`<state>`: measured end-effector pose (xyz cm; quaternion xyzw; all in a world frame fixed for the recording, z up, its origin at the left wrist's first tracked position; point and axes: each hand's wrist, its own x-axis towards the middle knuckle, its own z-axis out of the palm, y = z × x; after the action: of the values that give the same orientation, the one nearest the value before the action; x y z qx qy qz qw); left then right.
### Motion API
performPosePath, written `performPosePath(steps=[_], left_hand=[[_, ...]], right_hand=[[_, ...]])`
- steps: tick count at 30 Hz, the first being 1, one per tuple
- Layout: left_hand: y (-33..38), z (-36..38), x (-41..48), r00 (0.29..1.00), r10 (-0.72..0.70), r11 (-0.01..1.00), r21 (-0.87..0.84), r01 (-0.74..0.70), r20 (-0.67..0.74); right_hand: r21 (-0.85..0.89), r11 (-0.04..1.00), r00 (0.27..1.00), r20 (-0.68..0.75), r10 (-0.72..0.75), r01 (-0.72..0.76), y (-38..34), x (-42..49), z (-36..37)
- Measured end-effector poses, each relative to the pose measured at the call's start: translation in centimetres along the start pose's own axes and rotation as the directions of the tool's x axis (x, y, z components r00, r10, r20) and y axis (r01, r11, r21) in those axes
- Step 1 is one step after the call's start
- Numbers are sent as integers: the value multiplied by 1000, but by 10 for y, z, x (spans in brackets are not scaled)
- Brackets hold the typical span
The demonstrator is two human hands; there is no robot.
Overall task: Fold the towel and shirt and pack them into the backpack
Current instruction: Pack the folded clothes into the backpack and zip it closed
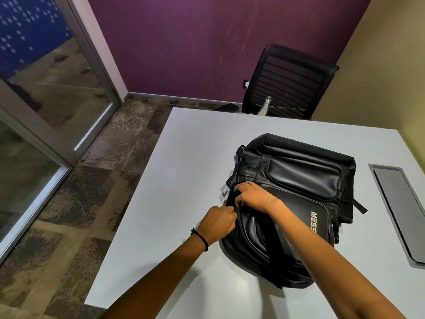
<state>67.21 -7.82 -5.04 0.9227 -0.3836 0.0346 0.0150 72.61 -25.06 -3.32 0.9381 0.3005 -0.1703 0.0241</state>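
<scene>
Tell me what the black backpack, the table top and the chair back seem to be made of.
Backpack: smooth leather or imitation leather, I cannot tell which; it has a soft sheen and rounded creases. Table top: probably white matte laminate or painted board; the surface is even, with no grain. Chair back: black mesh; horizontal bands show through it.

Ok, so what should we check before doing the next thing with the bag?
1. The backpack lies flat on the table: ok.
2. The left hand grips the backpack's side edge: ok.
3. The right hand grips the same edge just beside it: ok.
4. The towel and shirt are in sight: not ok, neither shows.
5. The backpack is open enough for packing: cannot tell, the hands cover that spot.
</scene>
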Motion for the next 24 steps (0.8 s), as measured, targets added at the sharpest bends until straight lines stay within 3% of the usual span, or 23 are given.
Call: performPosePath(steps=[8, 12, 16, 24], left_hand=[[19, 12, -27, 976, 199, 980, -12, -198, 92], [18, 16, -33, 968, 250, 967, -53, -248, 24], [12, 14, -38, 986, 166, 968, -189, -163, 3], [3, 10, -35, 981, 39, 888, -457, 53, 190]], right_hand=[[-29, 995, 992, -80, 98, -101, -5, -3, 13], [191, 967, 946, -247, 211, -166, -14, -18, 21], [387, 905, 877, -356, 321, -174, -32, -46, 32], [404, 902, 891, -340, 300, -149, -81, -82, 57]])
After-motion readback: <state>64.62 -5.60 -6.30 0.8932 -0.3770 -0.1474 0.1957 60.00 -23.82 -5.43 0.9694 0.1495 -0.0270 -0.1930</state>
